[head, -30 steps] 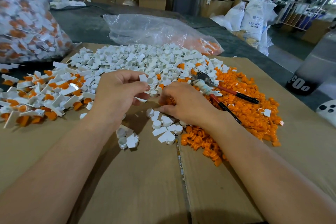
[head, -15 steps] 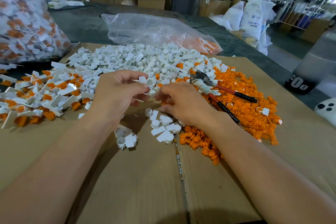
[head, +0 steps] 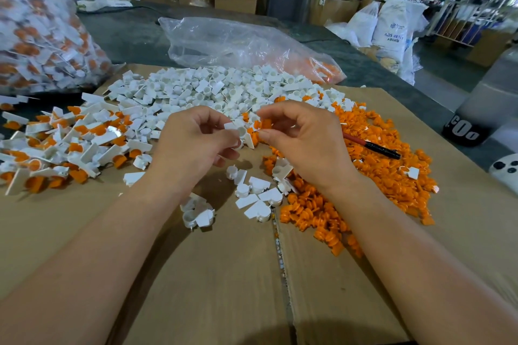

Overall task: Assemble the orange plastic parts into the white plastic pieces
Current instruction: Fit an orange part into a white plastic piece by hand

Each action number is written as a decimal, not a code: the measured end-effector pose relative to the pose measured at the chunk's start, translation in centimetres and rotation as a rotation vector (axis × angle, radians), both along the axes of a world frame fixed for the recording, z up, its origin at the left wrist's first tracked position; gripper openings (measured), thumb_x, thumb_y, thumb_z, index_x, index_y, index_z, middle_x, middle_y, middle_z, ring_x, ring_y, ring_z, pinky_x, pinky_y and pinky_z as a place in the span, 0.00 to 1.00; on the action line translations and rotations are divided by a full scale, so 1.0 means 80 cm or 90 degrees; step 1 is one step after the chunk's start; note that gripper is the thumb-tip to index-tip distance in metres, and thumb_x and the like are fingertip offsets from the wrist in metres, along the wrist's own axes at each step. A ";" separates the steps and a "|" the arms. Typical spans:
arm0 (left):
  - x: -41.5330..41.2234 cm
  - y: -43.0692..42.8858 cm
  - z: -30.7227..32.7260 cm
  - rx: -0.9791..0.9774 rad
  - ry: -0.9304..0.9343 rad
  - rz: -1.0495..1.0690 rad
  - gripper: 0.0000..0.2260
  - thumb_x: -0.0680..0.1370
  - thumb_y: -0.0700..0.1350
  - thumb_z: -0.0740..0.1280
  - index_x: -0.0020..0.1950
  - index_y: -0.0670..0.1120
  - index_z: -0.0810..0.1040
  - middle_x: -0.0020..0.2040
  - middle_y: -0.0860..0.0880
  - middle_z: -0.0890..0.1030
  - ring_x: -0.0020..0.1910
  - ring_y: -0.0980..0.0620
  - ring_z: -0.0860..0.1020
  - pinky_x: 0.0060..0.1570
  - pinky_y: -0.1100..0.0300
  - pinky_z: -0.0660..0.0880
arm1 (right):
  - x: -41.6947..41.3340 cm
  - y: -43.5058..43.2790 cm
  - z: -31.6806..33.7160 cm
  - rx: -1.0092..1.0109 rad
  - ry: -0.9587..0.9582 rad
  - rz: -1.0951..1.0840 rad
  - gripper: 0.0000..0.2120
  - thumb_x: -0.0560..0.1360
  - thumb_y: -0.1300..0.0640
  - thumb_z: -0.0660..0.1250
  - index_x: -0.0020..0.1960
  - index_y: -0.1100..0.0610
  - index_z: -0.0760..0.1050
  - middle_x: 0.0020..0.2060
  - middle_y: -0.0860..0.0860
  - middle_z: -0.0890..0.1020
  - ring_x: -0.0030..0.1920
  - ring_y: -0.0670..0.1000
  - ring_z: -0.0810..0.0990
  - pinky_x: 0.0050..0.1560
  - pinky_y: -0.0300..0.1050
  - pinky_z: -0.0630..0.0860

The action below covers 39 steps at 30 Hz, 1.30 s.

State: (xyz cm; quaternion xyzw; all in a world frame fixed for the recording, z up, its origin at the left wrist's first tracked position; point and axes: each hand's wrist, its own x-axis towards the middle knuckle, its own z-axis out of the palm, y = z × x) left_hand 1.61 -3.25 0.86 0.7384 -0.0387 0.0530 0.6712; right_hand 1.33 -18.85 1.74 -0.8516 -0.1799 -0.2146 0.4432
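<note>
Both hands are held just above the cardboard (head: pixel 196 274), mid-frame and close together.

- The left hand (head: pixel 193 148) has its fingers (head: pixel 214 117) curled. Thumb and forefinger pinch one white piece (head: pixel 238 131) at their tips, and its open cup end is turned toward the other hand.
- The right hand (head: pixel 305 145) also has its fingers (head: pixel 276 110) curled. Thumb and forefinger pinch one orange part (head: pixel 266 123).
- The orange part sits just beside the white piece, in the narrow gap between the two sets of fingertips. I cannot tell whether the two touch or whether the part is seated in the cup.

Around the hands:
- A white pile (head: pixel 218 89) lies beyond the hands, across the far half of the cardboard.
- An orange pile (head: pixel 392 173) lies to the right, running under and past the right wrist.
- An assembled pile (head: pixel 70 143), white with orange showing, lies to the left.
- A few loose white pieces (head: pixel 253 194) lie on the cardboard below and between the wrists.
- A tool (head: pixel 372 145) with a red and black handle lies on the orange pile, partly hidden behind the right hand.
- The cardboard lies on a dark desk (head: pixel 131 33).
- A clear bag (head: pixel 238 42), mostly slack, lies behind the white pile with some orange parts in its right end.
- A full bag (head: pixel 36 22) of white and orange parts stands at far left.
</note>
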 end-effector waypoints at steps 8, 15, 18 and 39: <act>-0.002 -0.001 -0.002 0.018 -0.019 -0.005 0.06 0.72 0.34 0.70 0.41 0.44 0.78 0.33 0.44 0.82 0.28 0.54 0.81 0.30 0.63 0.78 | -0.007 0.003 -0.001 0.009 -0.006 0.011 0.09 0.71 0.64 0.70 0.49 0.54 0.80 0.35 0.39 0.76 0.37 0.38 0.76 0.42 0.31 0.76; -0.006 -0.004 0.002 0.036 -0.032 -0.022 0.08 0.71 0.33 0.71 0.41 0.46 0.78 0.31 0.44 0.82 0.28 0.53 0.81 0.33 0.60 0.79 | -0.007 0.010 -0.004 -0.034 -0.002 -0.002 0.11 0.69 0.63 0.71 0.38 0.50 0.73 0.30 0.40 0.75 0.33 0.38 0.75 0.35 0.30 0.73; -0.010 -0.005 0.003 0.062 -0.056 -0.041 0.09 0.71 0.33 0.71 0.41 0.47 0.78 0.32 0.45 0.82 0.28 0.54 0.81 0.32 0.63 0.78 | -0.008 0.010 -0.004 -0.050 0.000 -0.018 0.09 0.69 0.62 0.71 0.37 0.51 0.73 0.29 0.40 0.75 0.32 0.40 0.76 0.34 0.33 0.74; -0.012 -0.001 0.009 -0.062 -0.004 -0.062 0.10 0.70 0.29 0.69 0.37 0.44 0.80 0.28 0.48 0.81 0.25 0.54 0.79 0.30 0.65 0.77 | -0.008 0.006 -0.003 0.062 0.054 0.055 0.09 0.69 0.63 0.72 0.48 0.58 0.82 0.39 0.47 0.82 0.42 0.43 0.82 0.49 0.40 0.79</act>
